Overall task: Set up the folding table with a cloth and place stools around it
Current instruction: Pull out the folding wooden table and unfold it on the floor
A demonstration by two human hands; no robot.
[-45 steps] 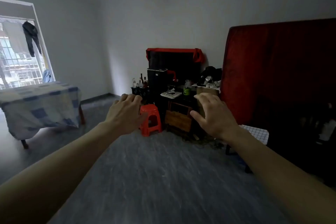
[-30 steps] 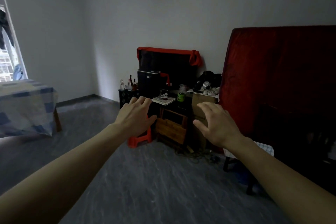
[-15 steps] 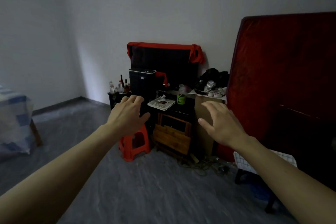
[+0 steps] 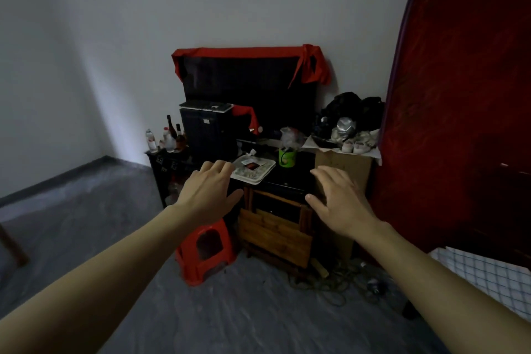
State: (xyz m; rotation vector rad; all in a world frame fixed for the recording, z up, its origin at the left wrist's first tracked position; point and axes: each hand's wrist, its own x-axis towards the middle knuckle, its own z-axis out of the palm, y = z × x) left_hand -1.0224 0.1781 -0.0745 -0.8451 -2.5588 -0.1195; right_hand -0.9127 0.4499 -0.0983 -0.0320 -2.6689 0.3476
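Note:
A red plastic stool (image 4: 205, 251) stands on the grey floor against the dark cabinet. Right beside it a wooden folding piece (image 4: 275, 230) leans against the cabinet front. My left hand (image 4: 208, 191) is stretched forward above the stool, fingers apart, holding nothing. My right hand (image 4: 337, 201) is stretched out above the wooden piece, also with spread fingers and nothing in it. Neither hand touches anything. The cloth-covered table is out of view except for a wooden leg (image 4: 13, 244) at the left edge.
A dark cabinet (image 4: 287, 181) holds a screen draped in red cloth (image 4: 247, 80), bottles (image 4: 168, 136), a tray and a green cup (image 4: 287, 156). A cardboard box (image 4: 343, 165) and a red mattress (image 4: 459, 112) stand right. Cables (image 4: 339, 279) lie on the floor; a checked cloth (image 4: 485, 273) is at right.
I have walked closer to the cabinet; the stool and wooden piece look larger. The view turned right, so the cloth-covered table and window left the frame. Both hands stay outstretched and empty.

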